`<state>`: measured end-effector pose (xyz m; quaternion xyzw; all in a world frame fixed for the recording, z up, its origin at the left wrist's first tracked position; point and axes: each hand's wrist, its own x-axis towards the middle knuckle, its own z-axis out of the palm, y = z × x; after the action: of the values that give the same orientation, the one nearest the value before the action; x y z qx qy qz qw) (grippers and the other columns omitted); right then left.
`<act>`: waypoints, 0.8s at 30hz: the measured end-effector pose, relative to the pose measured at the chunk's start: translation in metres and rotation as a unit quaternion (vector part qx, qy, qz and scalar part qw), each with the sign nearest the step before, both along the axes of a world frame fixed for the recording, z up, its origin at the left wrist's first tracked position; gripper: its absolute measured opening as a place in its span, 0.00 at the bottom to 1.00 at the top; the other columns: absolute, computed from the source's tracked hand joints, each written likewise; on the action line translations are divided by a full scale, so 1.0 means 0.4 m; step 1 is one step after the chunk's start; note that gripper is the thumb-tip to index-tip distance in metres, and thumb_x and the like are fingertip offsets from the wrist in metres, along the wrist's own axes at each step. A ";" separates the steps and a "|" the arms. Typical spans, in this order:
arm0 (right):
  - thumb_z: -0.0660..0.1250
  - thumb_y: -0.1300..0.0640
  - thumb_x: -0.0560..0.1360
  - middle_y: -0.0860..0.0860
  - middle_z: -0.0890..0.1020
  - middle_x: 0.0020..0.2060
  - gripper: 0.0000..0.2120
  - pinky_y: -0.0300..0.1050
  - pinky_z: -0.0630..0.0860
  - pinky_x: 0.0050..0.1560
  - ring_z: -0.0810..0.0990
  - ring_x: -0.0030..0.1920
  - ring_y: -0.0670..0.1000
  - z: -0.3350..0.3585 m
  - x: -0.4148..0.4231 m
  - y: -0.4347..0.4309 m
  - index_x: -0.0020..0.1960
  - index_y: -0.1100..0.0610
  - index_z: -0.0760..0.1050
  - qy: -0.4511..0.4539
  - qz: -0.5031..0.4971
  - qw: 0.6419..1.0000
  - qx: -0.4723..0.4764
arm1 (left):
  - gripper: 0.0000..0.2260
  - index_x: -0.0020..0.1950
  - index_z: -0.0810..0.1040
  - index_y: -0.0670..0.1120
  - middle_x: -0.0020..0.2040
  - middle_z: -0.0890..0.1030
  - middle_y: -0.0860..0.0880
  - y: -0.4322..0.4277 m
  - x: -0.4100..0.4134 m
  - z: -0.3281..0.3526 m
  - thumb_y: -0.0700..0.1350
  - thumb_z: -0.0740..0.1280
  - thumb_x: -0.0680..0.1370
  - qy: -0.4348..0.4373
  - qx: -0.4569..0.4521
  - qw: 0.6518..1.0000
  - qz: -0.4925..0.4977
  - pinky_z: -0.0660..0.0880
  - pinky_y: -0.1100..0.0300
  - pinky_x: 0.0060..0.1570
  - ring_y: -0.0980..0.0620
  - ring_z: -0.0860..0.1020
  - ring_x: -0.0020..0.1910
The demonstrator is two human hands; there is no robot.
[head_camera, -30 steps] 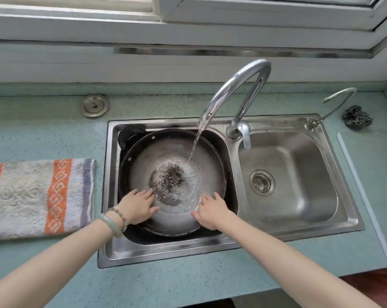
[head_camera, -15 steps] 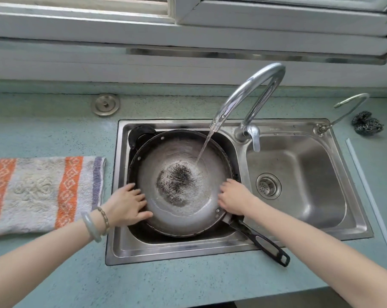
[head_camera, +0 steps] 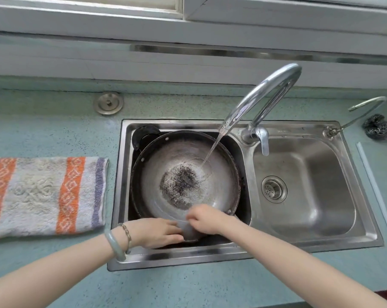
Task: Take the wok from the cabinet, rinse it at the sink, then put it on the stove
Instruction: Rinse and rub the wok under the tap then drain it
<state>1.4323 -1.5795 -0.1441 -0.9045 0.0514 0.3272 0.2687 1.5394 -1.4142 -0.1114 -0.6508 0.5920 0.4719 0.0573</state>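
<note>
The wok (head_camera: 183,156), grey inside with a dark speckled patch at its bottom, lies in the left basin of the steel sink (head_camera: 179,261). Water runs from the tall faucet (head_camera: 266,90) onto the wok's far right inner wall. My left hand (head_camera: 157,232) grips the wok's near rim, fingers pointing right. My right hand (head_camera: 206,218) is blurred, its bent fingers pressed on the inner wall just inside the near rim, touching the left hand. My right forearm hides the wok's long handle. A black helper handle (head_camera: 146,134) shows at the far left rim.
The right basin (head_camera: 303,185) holds only its drain. A striped towel (head_camera: 43,194) lies on the teal counter to the left. A steel scourer (head_camera: 379,128) and a thin second tap (head_camera: 365,105) stand at the far right. A round metal cap (head_camera: 108,102) sits behind the sink.
My right hand has come from the wok's right rim to the near rim beside my left hand, which moved right along the rim. The long handle is now hidden.
</note>
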 end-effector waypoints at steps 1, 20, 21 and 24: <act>0.58 0.60 0.75 0.61 0.77 0.58 0.14 0.51 0.72 0.58 0.75 0.57 0.61 -0.019 0.015 -0.034 0.57 0.62 0.77 -0.048 -0.019 0.998 -0.043 | 0.47 0.75 0.62 0.50 0.77 0.60 0.46 -0.014 0.021 -0.013 0.74 0.33 0.67 -0.022 -0.028 0.999 -0.003 0.53 0.54 0.74 0.47 0.59 0.75; 0.58 0.58 0.73 0.52 0.80 0.57 0.16 0.54 0.75 0.58 0.75 0.59 0.56 -0.053 -0.006 -0.096 0.56 0.55 0.79 -0.013 0.170 0.985 -0.009 | 0.34 0.78 0.39 0.54 0.79 0.39 0.49 -0.034 0.096 -0.113 0.66 0.49 0.78 -0.262 0.066 0.960 -0.067 0.46 0.47 0.75 0.46 0.44 0.78; 0.59 0.59 0.71 0.52 0.82 0.52 0.14 0.53 0.76 0.53 0.77 0.55 0.56 -0.055 0.007 -0.133 0.52 0.56 0.80 -0.045 0.155 0.985 -0.062 | 0.34 0.78 0.39 0.54 0.79 0.40 0.49 -0.038 0.114 -0.105 0.66 0.49 0.78 -0.287 0.075 0.953 -0.067 0.45 0.46 0.75 0.46 0.45 0.78; 0.65 0.62 0.66 0.61 0.80 0.51 0.15 0.57 0.78 0.48 0.78 0.50 0.61 -0.082 0.077 -0.223 0.52 0.63 0.78 -0.169 0.069 0.963 -0.196 | 0.35 0.78 0.41 0.49 0.79 0.44 0.47 -0.037 0.156 -0.086 0.66 0.49 0.78 -0.373 0.091 0.921 -0.068 0.41 0.46 0.75 0.46 0.45 0.78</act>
<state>1.4632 -1.6687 -0.1769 -0.9830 0.0055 0.1709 0.0675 1.6018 -1.4292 -0.1457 -0.7298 0.5251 0.2414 0.3652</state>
